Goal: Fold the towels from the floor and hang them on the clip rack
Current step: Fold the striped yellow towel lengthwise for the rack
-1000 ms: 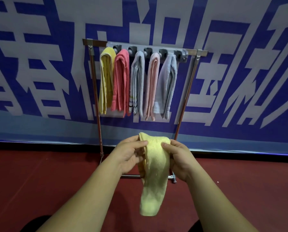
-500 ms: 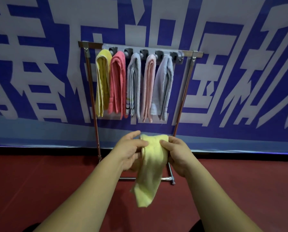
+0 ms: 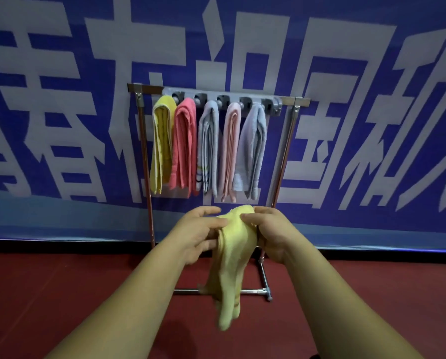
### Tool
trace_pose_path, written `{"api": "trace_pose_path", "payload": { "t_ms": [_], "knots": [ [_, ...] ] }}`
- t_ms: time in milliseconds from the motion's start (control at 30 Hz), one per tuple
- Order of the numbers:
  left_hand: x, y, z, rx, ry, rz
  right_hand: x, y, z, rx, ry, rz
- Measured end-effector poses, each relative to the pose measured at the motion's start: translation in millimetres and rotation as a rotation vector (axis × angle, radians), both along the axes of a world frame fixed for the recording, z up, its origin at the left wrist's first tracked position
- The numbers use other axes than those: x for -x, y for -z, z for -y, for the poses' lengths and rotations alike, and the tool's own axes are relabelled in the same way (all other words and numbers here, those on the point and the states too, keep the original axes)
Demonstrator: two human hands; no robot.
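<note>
A pale yellow towel (image 3: pixel 232 260) hangs folded lengthwise in front of me, its top bunched between both hands. My left hand (image 3: pixel 198 234) pinches the top from the left and my right hand (image 3: pixel 271 231) grips it from the right. Beyond them stands the clip rack (image 3: pixel 273 103), a grey strip of clips on a metal bar. Several folded towels hang from it: yellow (image 3: pixel 161 143), coral (image 3: pixel 183 146), grey-blue (image 3: pixel 207 149), pink (image 3: pixel 231 151) and lavender (image 3: pixel 251 149). The clip at the rack's right end holds nothing.
The rack's metal legs (image 3: pixel 264 290) rest on a dark red floor (image 3: pixel 61 294). A blue banner with large white characters (image 3: pixel 372 125) covers the wall right behind the rack.
The hanging end of the pale yellow towel has swung and twisted while both hands kept hold of its top. My view has dropped slightly, so the rack sits lower in the frame.
</note>
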State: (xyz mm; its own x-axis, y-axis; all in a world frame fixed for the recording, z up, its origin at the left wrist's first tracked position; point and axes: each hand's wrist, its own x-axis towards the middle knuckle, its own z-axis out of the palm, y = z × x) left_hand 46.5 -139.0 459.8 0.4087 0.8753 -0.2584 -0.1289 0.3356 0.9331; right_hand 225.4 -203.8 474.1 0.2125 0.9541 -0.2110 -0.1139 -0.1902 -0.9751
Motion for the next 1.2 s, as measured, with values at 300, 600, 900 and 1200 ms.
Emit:
{"api": "trace_pose_path", "payload": {
  "t_ms": [300,600,900,1200],
  "knots": [
    [-9,-91,-31,-0.467,0.262,-0.229,-26,-107,-8,0.025,-0.125,0.238],
    [-104,-136,-64,-0.376,0.538,0.027,-100,-192,-12,0.017,-0.087,0.375],
    [-199,-167,-134,-0.547,0.683,-0.220,-181,-206,-73,0.014,0.086,0.525],
    [-280,-223,-208,-1.062,0.480,-0.866,-239,-218,-155,-0.026,0.218,0.775]
  ]
}}
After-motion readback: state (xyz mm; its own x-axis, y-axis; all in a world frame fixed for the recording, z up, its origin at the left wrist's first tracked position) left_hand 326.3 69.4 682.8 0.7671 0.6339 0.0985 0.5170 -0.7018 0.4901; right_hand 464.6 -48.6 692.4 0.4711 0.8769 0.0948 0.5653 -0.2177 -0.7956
